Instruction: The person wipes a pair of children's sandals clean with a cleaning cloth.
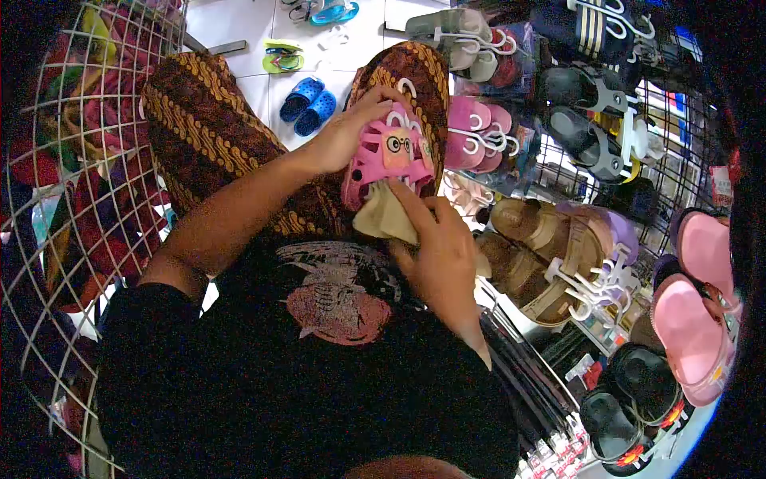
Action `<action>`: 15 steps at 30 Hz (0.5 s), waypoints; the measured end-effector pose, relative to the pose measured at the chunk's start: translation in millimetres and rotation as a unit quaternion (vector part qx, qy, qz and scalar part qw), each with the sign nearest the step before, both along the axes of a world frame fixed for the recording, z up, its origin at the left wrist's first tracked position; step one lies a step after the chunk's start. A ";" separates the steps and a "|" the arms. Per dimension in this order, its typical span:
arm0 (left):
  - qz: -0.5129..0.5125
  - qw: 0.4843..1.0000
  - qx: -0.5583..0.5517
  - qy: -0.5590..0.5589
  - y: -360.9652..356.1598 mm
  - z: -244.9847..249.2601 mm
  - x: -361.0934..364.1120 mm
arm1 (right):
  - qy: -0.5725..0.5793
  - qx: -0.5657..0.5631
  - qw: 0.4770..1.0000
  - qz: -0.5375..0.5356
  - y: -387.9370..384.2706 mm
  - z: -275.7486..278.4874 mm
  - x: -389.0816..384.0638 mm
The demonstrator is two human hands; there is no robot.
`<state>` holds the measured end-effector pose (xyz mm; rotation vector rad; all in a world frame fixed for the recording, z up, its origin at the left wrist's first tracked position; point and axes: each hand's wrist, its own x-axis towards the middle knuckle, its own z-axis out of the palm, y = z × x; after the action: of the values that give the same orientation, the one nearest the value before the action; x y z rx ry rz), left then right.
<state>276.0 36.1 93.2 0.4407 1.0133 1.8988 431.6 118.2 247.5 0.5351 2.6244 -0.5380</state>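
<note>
A pair of pink children's sandals [373,164] with a cartoon face with glasses on the strap rests over my lap, a white hanger at its top. My left hand [355,132] is closed around the upper end of the sandals. A beige cloth [384,214] is pinched in my right hand [439,243], its fingers pressing it against the lower end of the pink sandals. Part of the cloth hangs below my fingers.
Blue clogs [308,105] and green flip-flops [283,57] lie on the white tiled floor [252,100] ahead. Racks of hanging footwear, including brown sandals [519,259] and pink slippers [690,327], line the right side. A wire grid [104,152] stands at the left.
</note>
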 end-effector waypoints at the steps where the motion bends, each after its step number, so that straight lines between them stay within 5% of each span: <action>1: 0.011 1.000 -0.004 -0.028 0.4 -0.7 1.7 | -0.010 0.000 1.000 0.018 -3.1 -2.8 -1.6; 3: 0.030 0.996 -0.012 -0.082 2.4 -4.6 5.8 | -0.028 -0.001 0.998 0.054 -9.8 -10.8 -3.8; 6: -0.008 0.994 0.018 0.108 -1.3 -16.3 3.8 | -0.056 -0.071 0.994 0.063 -2.4 -14.0 2.5; 8: 0.006 1.000 -0.006 -0.018 -0.1 -16.6 1.5 | -0.136 -0.110 0.982 0.073 14.8 6.7 -2.4; 10: -0.004 0.989 0.011 -0.151 -3.0 -6.6 -2.6 | -0.089 -0.222 0.970 0.038 43.9 13.7 7.6; 11: -0.014 0.991 0.011 -0.129 -4.5 -12.7 -5.2 | -0.066 -0.275 0.959 0.020 52.6 15.6 11.4; 13: -0.032 0.988 0.002 -0.153 -7.7 -11.8 -12.9 | -0.015 -0.095 0.989 -0.108 53.3 14.4 27.7; 15: -0.062 0.968 0.046 -0.239 -9.3 -0.6 -18.9 | 0.037 -0.117 0.986 -0.115 60.7 -0.4 37.5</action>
<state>257.1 26.8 92.6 0.0821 0.5675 1.8203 469.1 178.9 247.2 0.7580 2.5347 -0.9406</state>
